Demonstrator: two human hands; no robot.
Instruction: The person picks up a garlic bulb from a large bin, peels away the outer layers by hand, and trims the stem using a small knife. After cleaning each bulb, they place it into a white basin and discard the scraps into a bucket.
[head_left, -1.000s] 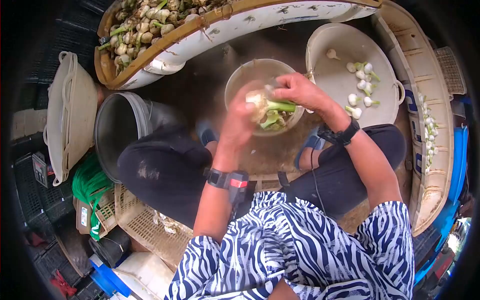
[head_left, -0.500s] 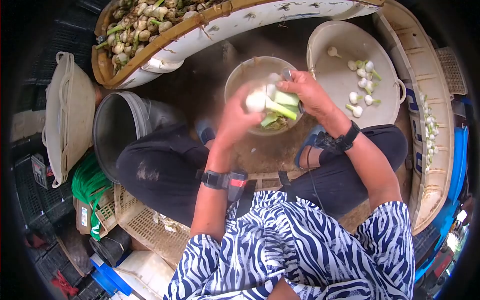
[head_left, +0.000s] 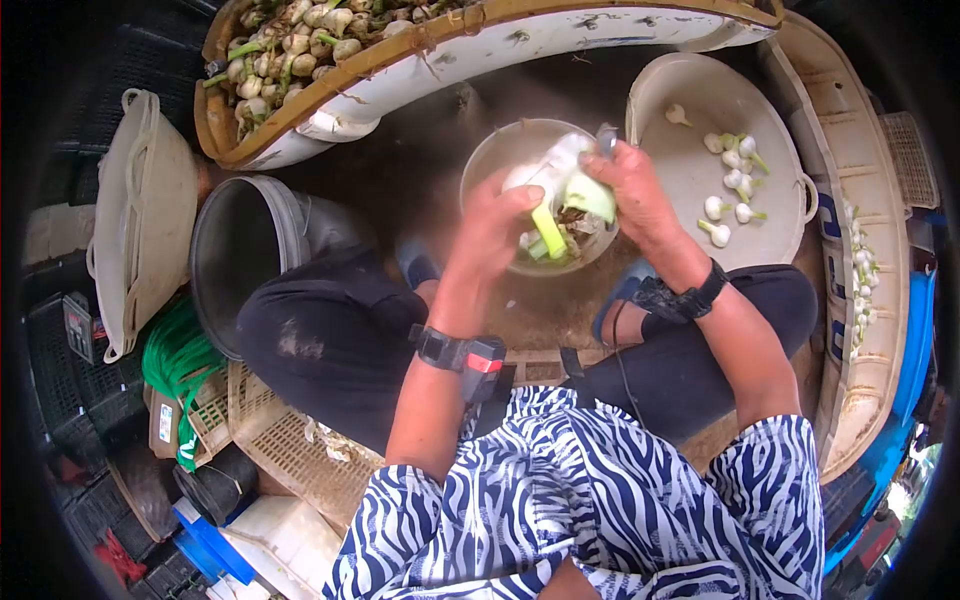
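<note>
Over the round pail [head_left: 478, 150] between my feet, my left hand [head_left: 487, 228] is closed around a white garlic bulb [head_left: 528, 180] with a cut green stem pointing down. Close beside it, my right hand [head_left: 640, 195] is closed, with a small grey metal tool [head_left: 606, 138] poking out above the thumb. Under the right fingers hangs a pale green strip of garlic peel [head_left: 590, 198]; both hands meet at the bulb and are partly blurred. Stem pieces and brown husks [head_left: 568, 235] show in the pail below.
A pale tub [head_left: 680, 180] at right holds several cleaned garlic bulbs [head_left: 740, 160]. Untrimmed garlic [head_left: 300, 50] fills a long trough [head_left: 450, 62] at the back. A grey bucket [head_left: 235, 265] lies tipped at left, near green twine [head_left: 180, 345]. Another long trough [head_left: 880, 330] runs along the right.
The bulb has turned in my left hand, its stem now pointing more downward. My right hand has shifted slightly right, with the green peel pulled further from the bulb.
</note>
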